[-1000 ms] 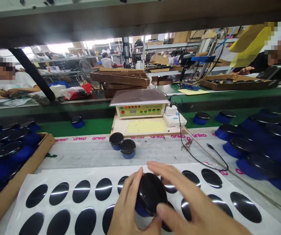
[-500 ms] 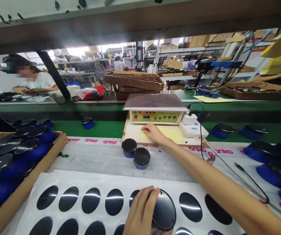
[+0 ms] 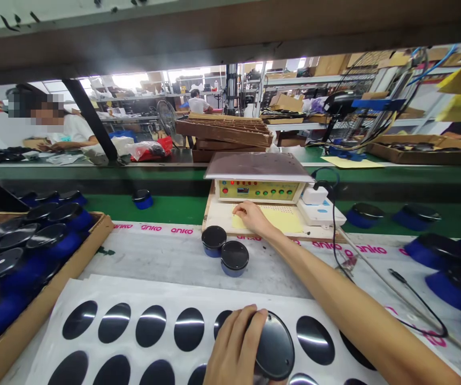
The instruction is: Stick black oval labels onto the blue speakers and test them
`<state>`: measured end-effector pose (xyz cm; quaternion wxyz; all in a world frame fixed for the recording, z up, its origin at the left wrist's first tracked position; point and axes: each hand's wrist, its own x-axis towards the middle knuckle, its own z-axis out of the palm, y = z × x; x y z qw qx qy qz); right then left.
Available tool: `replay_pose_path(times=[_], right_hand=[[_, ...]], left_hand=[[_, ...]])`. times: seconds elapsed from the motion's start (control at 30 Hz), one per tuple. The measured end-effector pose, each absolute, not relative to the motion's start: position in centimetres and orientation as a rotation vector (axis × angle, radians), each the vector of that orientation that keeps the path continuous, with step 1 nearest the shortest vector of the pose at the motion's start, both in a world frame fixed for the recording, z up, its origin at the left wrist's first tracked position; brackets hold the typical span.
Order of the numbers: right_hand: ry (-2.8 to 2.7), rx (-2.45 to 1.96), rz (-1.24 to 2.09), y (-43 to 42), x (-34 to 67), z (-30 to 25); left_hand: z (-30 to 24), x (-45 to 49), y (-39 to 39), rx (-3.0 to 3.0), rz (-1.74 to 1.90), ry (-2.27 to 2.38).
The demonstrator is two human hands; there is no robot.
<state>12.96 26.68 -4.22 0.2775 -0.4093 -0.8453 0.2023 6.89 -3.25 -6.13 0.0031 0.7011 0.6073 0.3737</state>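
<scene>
At the bottom centre, my left hand [image 3: 236, 347] is closed round a round device with a flat black lid [image 3: 274, 347] that has small holes near its rim. It is held above a white sheet [image 3: 166, 299] bearing rows of glossy black discs [image 3: 189, 329]. Farther forward, my right hand [image 3: 250, 216] reaches over a yellow perforated sheet [image 3: 284, 216] on a pale board, thumb and fingertips pinched together. Whatever may be between those fingertips is too small to make out. Two round devices with black tops and blue sides [image 3: 234, 256] stand just in front of the board.
Behind my right hand is a control box [image 3: 258, 191] with buttons and a small display. A white plug adapter [image 3: 321, 211] and cables lie beside it. A carton [image 3: 101, 227] of blue-and-black devices stands left; more devices [image 3: 451, 251] sit right. A co-worker [image 3: 70, 128] sits across.
The view has shifted slightly, so most things sit a little farther right. Both hands keep nearly the same poses, and the black-lidded device stays in my left hand.
</scene>
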Motion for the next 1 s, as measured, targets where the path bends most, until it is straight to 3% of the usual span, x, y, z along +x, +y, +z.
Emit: replay_pose_path(times=[0.7, 0.87, 1.0], right_hand=[[-2.222, -1.126, 0.677, 26.3, 12.7, -3.4], [-2.234, -1.091, 0.743, 23.9, 12.4, 0.1], [-2.316, -0.906, 0.826, 16.7, 16.6, 4.0]], left_hand=[[-6.2, 6.8, -3.2, 2.147, 1.139, 1.851], [-6.4, 6.7, -3.3, 2.064, 1.155, 1.788], [-5.5, 6.8, -3.5, 1.794, 1.133, 1.798]])
